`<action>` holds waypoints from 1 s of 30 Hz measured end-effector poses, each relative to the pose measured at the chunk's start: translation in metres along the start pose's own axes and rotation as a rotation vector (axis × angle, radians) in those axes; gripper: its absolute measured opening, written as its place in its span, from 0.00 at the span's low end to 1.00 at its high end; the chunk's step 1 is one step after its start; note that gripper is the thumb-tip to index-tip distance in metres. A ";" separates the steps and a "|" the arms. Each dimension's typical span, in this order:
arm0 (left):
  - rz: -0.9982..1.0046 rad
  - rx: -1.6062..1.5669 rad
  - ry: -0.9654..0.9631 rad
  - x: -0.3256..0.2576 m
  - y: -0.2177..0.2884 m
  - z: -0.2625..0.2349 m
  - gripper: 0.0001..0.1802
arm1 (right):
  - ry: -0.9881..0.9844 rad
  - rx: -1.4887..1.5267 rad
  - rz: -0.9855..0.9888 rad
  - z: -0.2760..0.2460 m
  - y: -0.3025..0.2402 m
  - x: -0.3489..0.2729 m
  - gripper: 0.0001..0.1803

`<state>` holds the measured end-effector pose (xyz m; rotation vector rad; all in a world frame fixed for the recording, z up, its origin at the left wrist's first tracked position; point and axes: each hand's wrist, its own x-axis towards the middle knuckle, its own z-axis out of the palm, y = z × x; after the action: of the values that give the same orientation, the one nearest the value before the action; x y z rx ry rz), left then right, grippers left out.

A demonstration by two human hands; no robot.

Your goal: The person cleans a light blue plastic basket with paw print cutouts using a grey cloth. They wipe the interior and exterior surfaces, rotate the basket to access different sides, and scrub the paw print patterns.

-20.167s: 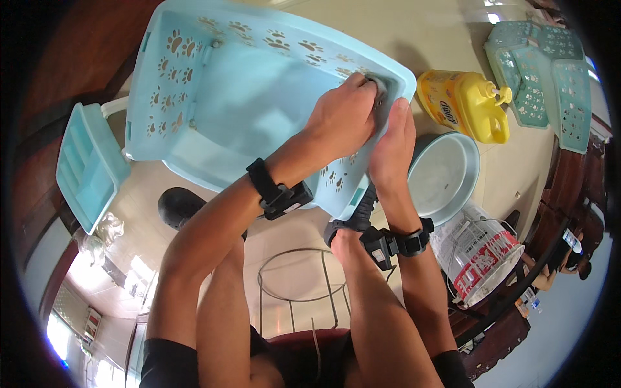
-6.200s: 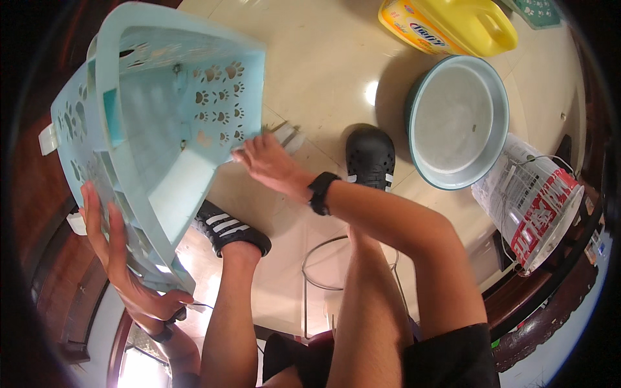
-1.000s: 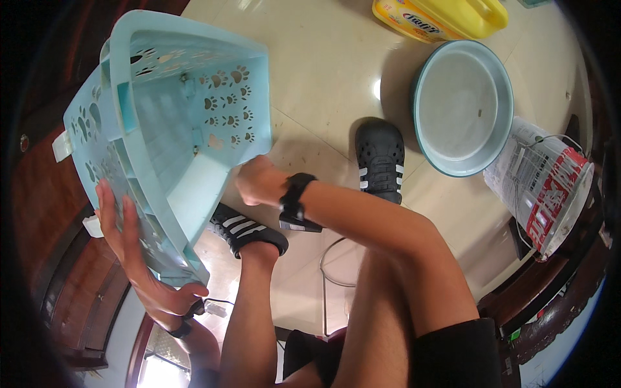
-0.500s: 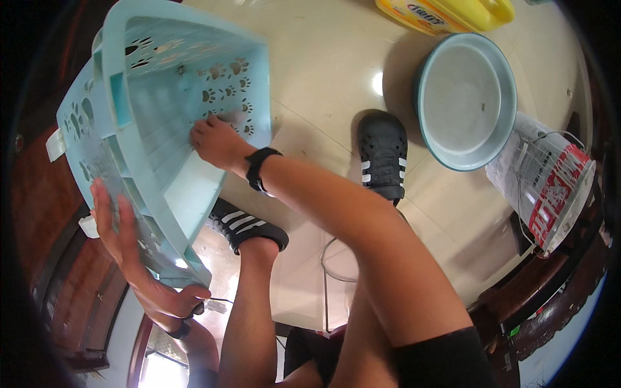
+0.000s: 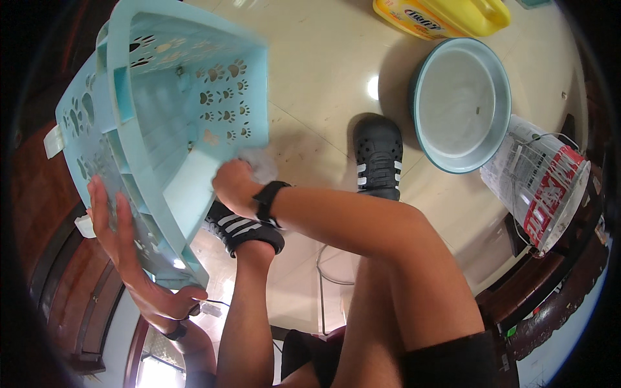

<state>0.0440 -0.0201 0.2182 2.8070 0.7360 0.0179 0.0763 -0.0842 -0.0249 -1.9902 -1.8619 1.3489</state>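
Note:
A light blue plastic basket [image 5: 223, 39] with paw-print cut-outs stands tilted at the left, its inside facing me. My left hand [image 5: 132, 271] holds it from outside, fingers spread along the outer wall and thumb by the lower corner. Beside the basket's near right edge is my right hand [image 5: 234, 184], with a dark band on the wrist. Its fingers are curled around a whitish, see-through wad [image 5: 260, 163], blurred by motion; whether it is cloth, mesh or plastic I cannot make out.
A round blue basin [image 5: 460, 103] with cloudy liquid stands at the right, a yellow bottle [image 5: 446, 16] lying behind it. Next to the basin is a white and red bucket [image 5: 537, 184] with a wire handle. My black shoes [image 5: 377, 155] are on the tiled floor; dark wooden furniture [image 5: 61, 278] borders both sides.
My right hand has moved from the basket's inner wall toward me and slightly right, bringing the whitish wad outside the edge. The left hand keeps its place on the basket.

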 end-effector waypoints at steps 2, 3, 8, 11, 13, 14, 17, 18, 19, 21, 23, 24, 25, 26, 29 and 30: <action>0.006 -0.024 0.007 0.005 0.005 0.001 0.69 | -0.075 0.121 0.198 0.020 0.002 -0.019 0.13; 0.005 -0.030 -0.004 0.006 0.003 0.006 0.69 | -0.088 0.218 0.189 0.013 0.010 -0.028 0.11; -0.028 0.015 -0.031 0.001 0.008 -0.006 0.69 | 0.282 0.757 0.038 -0.034 0.020 -0.031 0.09; 0.005 -0.025 -0.029 0.006 0.002 0.010 0.69 | 0.723 0.571 -0.079 -0.052 0.065 -0.024 0.13; 0.002 -0.014 -0.034 0.006 0.000 0.008 0.70 | 0.752 -0.088 -0.017 -0.044 0.100 -0.009 0.19; -0.002 -0.010 -0.036 0.006 0.001 0.007 0.70 | 0.810 -0.150 0.019 -0.042 0.104 -0.009 0.19; -0.006 -0.016 -0.036 0.006 0.002 0.007 0.70 | 0.923 -0.237 0.101 -0.036 0.112 -0.006 0.19; -0.015 -0.006 -0.029 0.005 0.004 0.003 0.70 | 0.930 -0.185 0.085 -0.039 0.106 0.000 0.19; -0.023 0.004 -0.023 0.005 0.007 -0.002 0.70 | 0.936 -0.132 0.069 -0.042 0.102 0.005 0.19; -0.030 -0.020 -0.018 0.003 0.006 -0.001 0.69 | 1.005 -0.147 -0.036 -0.047 0.118 0.013 0.18; -0.025 -0.085 -0.031 0.002 0.005 0.004 0.68 | 1.059 -0.130 -0.026 -0.047 0.136 0.016 0.15; -0.029 -0.120 -0.026 0.003 0.008 0.006 0.66 | 1.090 -0.107 0.010 -0.054 0.143 0.021 0.13; -0.033 -0.155 -0.019 0.004 0.009 0.007 0.65 | 1.121 -0.086 0.046 -0.058 0.149 0.024 0.11; -0.033 -0.132 -0.025 0.002 0.007 0.005 0.65 | 1.202 -0.191 -0.047 -0.065 0.155 0.020 0.08; -0.005 -0.103 -0.059 0.003 0.003 -0.001 0.66 | 1.113 -0.289 -0.122 -0.062 0.164 0.007 0.08; 0.004 -0.091 -0.069 0.002 0.000 -0.003 0.66 | 1.091 -0.240 -0.133 -0.056 0.155 0.009 0.08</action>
<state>0.0460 -0.0188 0.2207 2.7086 0.6958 -0.0431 0.2277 -0.0885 -0.0900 -1.9764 -1.5380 -0.0950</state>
